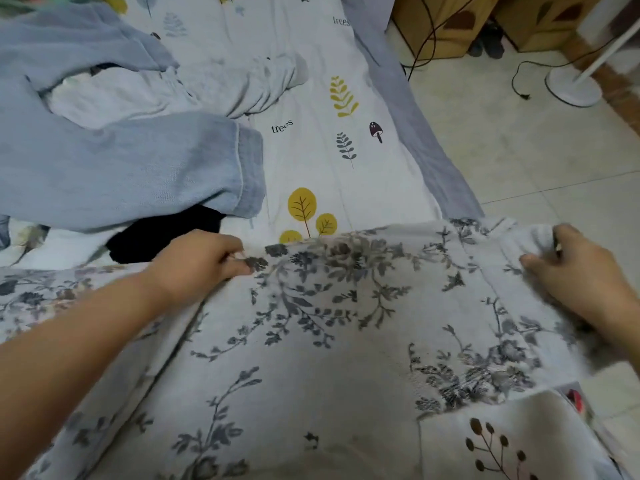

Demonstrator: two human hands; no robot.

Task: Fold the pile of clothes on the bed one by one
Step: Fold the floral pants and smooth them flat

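Now the floral garment [311, 341] lies spread across the near part of the bed [311, 98], by its right edge; the left hand [204, 261] pinches its far edge, the right hand [575, 271] grips bunched cloth at its far right corner, with the clothes pile [104, 150] beyond the left hand

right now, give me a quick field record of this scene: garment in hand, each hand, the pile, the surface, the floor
garment in hand: floral garment, white with grey flower print, spread across the near bed
left hand: left hand pinches its far edge
right hand: right hand grips its far right corner
pile: light blue jeans, white garment, black garment partly under the jeans
surface: bedsheet with tree print
floor: fan base and cable on tiles
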